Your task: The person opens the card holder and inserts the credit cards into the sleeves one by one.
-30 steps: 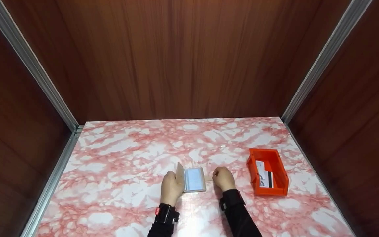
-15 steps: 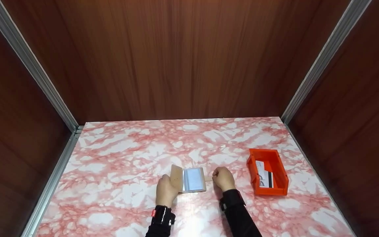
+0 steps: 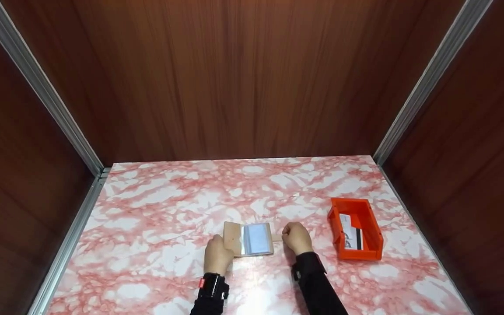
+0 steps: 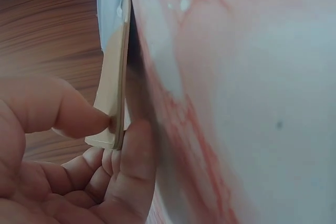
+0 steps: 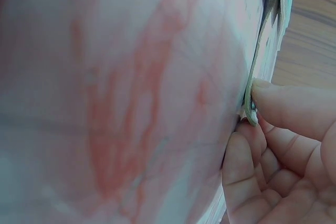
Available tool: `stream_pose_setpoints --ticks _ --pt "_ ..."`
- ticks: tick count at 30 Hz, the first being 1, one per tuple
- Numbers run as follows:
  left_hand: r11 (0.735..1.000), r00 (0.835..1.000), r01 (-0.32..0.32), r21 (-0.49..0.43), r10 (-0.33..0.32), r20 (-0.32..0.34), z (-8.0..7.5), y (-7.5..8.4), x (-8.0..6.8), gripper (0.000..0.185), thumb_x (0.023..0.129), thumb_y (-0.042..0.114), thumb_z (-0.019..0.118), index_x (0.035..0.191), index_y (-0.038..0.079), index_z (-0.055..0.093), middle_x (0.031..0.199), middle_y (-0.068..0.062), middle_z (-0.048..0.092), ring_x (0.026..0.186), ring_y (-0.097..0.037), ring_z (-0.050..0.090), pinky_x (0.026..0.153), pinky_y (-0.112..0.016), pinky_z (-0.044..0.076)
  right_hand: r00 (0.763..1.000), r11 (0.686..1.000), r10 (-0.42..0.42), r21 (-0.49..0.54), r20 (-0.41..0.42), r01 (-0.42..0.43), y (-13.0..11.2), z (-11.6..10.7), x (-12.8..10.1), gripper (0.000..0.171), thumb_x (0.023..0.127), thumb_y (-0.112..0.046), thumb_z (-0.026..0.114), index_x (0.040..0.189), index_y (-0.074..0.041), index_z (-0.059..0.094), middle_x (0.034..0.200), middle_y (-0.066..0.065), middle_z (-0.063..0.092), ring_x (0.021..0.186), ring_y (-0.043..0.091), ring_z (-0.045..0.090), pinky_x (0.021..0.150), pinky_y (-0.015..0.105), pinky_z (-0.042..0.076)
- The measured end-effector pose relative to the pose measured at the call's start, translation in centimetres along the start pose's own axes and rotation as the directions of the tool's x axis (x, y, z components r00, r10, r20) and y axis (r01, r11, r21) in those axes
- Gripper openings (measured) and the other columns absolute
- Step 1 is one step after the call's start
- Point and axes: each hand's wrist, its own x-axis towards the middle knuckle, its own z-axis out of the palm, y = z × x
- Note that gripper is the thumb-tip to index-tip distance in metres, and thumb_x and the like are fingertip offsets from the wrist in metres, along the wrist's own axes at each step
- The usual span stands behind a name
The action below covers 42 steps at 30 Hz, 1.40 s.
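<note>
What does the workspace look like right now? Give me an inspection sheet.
Surface: pink-and-white marbled table.
Job's things: tan card holder lying open, clear sleeves showing.
Clutter: orange bin at right, cards inside.
Grips: left hand pinches the holder's left cover; right hand pinches its tab on the right edge.
Cables: nothing seen.
Surroundings: wood-grain walls with metal corner strips.

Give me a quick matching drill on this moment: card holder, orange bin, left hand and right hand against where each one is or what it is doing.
Things:
1. card holder
2. orange bin
3. left hand
4. right hand

States:
A. pinches the tab at the holder's right edge
B. lies open on the marble table
C. pinches the beige cover
D. holds cards, to the right

Pairs: 1-B, 2-D, 3-C, 4-A
</note>
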Motion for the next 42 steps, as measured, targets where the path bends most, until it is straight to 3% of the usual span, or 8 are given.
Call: stream_pose_setpoints --ticks 9,28,42 --pt "0.999 1.0 -0.011 0.049 0.011 0.003 -0.06 -0.35 0.03 0.024 0.068 -0.007 0.063 0.091 -0.009 0.061 0.083 -0.021 0.061 0.081 -0.041 0.063 0.077 -0.053 0.05 0.998 0.998 0.048 0.025 0.046 -0.049 0.11 -0.06 0.23 0.008 0.074 0.001 0.068 0.074 -0.006 0.063 0.074 0.006 0.062 0.071 0.027 0.059 0.069 0.043 0.049" --pt "0.993 1.0 -0.019 0.114 0.019 -0.004 -0.01 -0.46 0.2 0.019 0.07 -0.006 0.064 0.089 -0.008 0.061 0.082 -0.022 0.062 0.08 -0.043 0.064 0.077 -0.053 0.05 1.0 1.0 0.015 0.017 0.021 -0.015 0.2 -0.03 0.16 0.008 0.072 0.002 0.069 0.073 -0.005 0.064 0.074 0.007 0.063 0.071 0.03 0.061 0.07 0.044 0.05" --pt "0.995 1.0 -0.002 0.096 0.001 0.017 -0.42 -0.61 0.19 0.021 0.07 -0.007 0.063 0.091 -0.008 0.059 0.084 -0.022 0.061 0.082 -0.043 0.063 0.078 -0.053 0.05 0.999 0.999 0.038 0.015 0.036 -0.039 0.03 -0.07 0.2 0.009 0.074 0.001 0.069 0.073 -0.006 0.064 0.074 0.006 0.062 0.072 0.027 0.059 0.071 0.043 0.049"
